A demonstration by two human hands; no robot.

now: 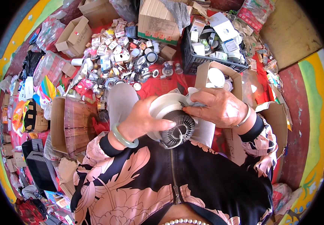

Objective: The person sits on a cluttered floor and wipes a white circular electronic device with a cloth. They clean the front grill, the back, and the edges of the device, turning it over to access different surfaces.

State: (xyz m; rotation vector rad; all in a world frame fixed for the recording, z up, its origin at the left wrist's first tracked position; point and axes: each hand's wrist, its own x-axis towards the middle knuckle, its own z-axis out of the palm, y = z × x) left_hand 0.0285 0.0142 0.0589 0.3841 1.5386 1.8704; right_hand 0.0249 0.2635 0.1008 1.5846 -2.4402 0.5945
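Close in front of my chest is a downlight (165, 100) with a wide white rim and a dark, finned round heat sink (177, 131). My left hand (141, 119) is closed on it, the thumb lying across toward the fins and the fingers hidden behind the rim. At the rim's right side, the fingers of my right hand (218, 107) pinch a pale, crumpled cloth (192, 94) against the light. Part of that cloth is covered by the fingers.
A heap of small boxes and lamps (120, 56) spreads over red sheeting ahead. Right of it stand a full black crate (189, 56) and a cardboard box (202, 73) with white round lights. Open cartons flank me, left (58, 125) and right (278, 118).
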